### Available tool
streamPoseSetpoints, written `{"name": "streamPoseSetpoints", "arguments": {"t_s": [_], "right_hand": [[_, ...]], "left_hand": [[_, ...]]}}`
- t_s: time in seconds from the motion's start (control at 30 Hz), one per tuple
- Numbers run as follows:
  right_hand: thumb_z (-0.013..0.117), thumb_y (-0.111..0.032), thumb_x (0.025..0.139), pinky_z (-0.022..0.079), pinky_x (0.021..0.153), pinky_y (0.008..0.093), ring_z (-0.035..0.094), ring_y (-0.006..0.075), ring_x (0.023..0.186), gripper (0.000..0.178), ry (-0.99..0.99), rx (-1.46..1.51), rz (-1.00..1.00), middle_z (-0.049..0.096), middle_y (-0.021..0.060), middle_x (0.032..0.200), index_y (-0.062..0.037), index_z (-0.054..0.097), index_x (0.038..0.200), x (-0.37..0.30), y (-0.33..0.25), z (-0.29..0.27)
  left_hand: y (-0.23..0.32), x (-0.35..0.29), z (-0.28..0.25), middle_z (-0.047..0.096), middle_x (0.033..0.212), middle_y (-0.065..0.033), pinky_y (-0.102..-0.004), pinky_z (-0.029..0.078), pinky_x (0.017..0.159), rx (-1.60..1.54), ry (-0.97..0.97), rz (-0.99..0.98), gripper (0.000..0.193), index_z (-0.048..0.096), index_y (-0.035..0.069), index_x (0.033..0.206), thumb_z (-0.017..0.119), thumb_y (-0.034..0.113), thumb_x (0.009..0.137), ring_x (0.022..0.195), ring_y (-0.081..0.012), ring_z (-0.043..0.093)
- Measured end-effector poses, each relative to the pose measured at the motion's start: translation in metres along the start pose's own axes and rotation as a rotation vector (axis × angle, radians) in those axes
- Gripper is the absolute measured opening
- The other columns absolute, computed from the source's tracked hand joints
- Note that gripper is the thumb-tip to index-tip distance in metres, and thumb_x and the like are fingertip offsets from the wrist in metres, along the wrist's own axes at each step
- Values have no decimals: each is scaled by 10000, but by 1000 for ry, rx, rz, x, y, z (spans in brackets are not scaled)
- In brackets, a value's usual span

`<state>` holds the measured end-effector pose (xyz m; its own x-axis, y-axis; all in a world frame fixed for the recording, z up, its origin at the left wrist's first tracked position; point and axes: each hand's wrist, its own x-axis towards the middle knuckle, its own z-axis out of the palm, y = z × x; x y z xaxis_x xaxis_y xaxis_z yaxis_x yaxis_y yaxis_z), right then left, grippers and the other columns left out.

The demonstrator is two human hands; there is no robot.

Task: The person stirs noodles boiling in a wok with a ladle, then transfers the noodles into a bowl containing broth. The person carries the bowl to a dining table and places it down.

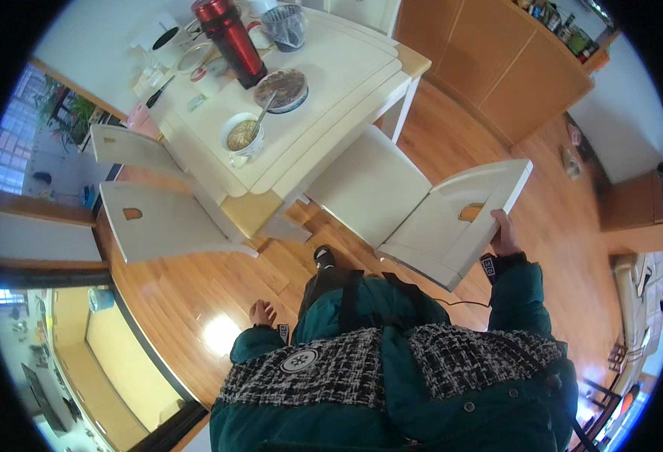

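Note:
My right hand is closed over the outer edge of a white chair at the table's near right side. Its thumb and some fingers are hidden behind the backrest, which has a small oval cut-out. My left hand hangs low beside my body over the wooden floor, touching nothing, with its fingers loosely curled and apart. On the white table stand a handled cup of pale food with a spoon in it, a bowl of brownish food and a tall red thermos.
Two more white chairs line the table's left side. A dark mesh bin with a liner stands at the back of the tabletop. Wooden cabinets run along the far right. A thin cable shows near my right arm.

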<state>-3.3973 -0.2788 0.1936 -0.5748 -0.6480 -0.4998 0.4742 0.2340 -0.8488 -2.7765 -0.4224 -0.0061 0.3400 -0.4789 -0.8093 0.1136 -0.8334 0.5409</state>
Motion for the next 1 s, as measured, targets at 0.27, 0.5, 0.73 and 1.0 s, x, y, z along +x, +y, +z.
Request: {"name": "streamPoseSetpoints", "arguments": {"t_s": [0.27, 0.5, 0.73, 1.0], "right_hand": [[545, -198, 783, 483, 836, 383, 589, 266, 925, 453, 132, 88, 30, 590, 158, 1018, 70, 506, 1146, -31, 8, -31], [526, -266, 798, 491, 724, 338, 597, 199, 792, 376, 253, 1, 51, 605, 86, 875, 34, 565, 1021, -81, 13, -143], [542, -240, 862, 490, 728, 297, 592, 153, 811, 301, 184, -163, 92, 607, 54, 917, -13, 569, 1059, -136, -5, -205], [484, -273, 950, 486, 684, 235, 603, 133, 792, 373, 560, -483, -126, 626, 81, 974, -29, 516, 1231, -223, -19, -201]], "left_hand": [[-38, 7, -45, 526, 1279, -91, -406, 489, 815, -125, 122, -182, 448, 439, 108, 1304, 490, 335, 921, 1073, -239, 521], [-23, -7, 1, 514, 1289, -97, -408, 501, 830, 67, -3, -97, 447, 430, 105, 1319, 480, 337, 940, 1103, -251, 518], [-4, 7, 59, 597, 1049, -87, -390, 512, 711, 178, -135, 39, 356, 484, 115, 1201, 564, 295, 905, 886, -227, 568], [32, 4, 99, 631, 912, -69, -299, 493, 611, 200, -315, 253, 279, 503, 109, 1130, 584, 238, 895, 709, -156, 566]]}}
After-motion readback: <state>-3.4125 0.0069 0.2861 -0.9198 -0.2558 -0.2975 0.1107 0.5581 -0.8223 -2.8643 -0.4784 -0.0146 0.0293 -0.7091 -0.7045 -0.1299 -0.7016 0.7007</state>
